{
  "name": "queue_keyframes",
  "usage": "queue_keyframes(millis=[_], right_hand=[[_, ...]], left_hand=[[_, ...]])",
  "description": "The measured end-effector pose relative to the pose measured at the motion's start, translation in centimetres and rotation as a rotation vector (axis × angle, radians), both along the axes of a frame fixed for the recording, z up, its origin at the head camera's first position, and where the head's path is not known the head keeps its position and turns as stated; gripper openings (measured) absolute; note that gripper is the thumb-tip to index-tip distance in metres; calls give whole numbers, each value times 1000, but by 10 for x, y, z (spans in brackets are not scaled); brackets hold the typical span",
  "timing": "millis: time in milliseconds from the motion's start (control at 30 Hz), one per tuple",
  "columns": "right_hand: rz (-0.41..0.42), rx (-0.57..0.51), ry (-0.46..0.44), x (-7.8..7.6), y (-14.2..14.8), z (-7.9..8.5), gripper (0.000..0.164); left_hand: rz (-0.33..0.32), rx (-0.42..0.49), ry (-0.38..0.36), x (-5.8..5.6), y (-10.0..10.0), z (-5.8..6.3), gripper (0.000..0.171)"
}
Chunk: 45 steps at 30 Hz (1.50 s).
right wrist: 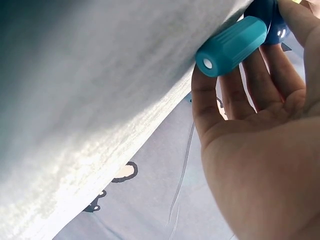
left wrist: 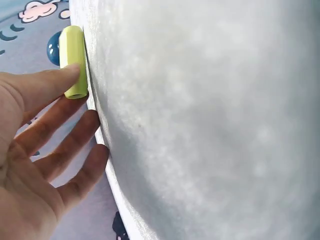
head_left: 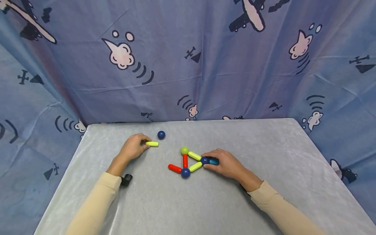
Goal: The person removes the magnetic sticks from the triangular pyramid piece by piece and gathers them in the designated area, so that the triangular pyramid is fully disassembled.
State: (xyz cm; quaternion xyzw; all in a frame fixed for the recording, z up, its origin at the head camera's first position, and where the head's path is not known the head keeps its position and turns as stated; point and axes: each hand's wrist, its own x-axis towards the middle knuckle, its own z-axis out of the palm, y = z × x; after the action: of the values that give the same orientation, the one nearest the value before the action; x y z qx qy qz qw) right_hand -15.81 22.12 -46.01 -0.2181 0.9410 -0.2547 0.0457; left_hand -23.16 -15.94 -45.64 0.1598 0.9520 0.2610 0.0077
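At the left of the head view, my left hand pinches a yellow-green magnetic rod between thumb and fingers; the left wrist view shows this rod close up. Just beyond it lies a loose dark blue ball. My right hand grips another dark blue ball, with a teal rod extending from it under the palm. Two yellow-green rods run from that ball, one to a green ball, one to a front blue ball. A red rod joins those two balls.
A second red rod sticks out leftward from the front blue ball. Everything lies on a table with a pale grey cloth. Blue printed curtains hang behind and at both sides. A black wrist strap piece sits by the left sleeve.
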Motion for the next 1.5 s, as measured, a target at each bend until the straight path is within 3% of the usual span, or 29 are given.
queue_keyframes(millis=[500,733,900,1033,1133,1200,1300,1500], right_hand=[[-3,10,0,0,0,0,42],[7,5,4,0,-1,0,42],[7,4,17,-2,0,-1,42],[11,-1,23,-3,1,-2,42],[21,-7,25,-4,1,-1,42],[25,-13,25,-5,1,0,41],[26,-18,25,-5,2,0,41],[11,-8,15,-3,3,0,41]], left_hand=[[17,-5,-5,-2,-2,-7,22],[-11,15,46,8,-1,2,28],[-112,28,128,30,20,16,29],[-294,8,151,54,46,20,25],[-438,-14,168,69,64,16,23],[-487,-29,180,77,72,12,23],[-490,-38,184,81,78,7,21],[-437,-25,124,78,79,2,17]])
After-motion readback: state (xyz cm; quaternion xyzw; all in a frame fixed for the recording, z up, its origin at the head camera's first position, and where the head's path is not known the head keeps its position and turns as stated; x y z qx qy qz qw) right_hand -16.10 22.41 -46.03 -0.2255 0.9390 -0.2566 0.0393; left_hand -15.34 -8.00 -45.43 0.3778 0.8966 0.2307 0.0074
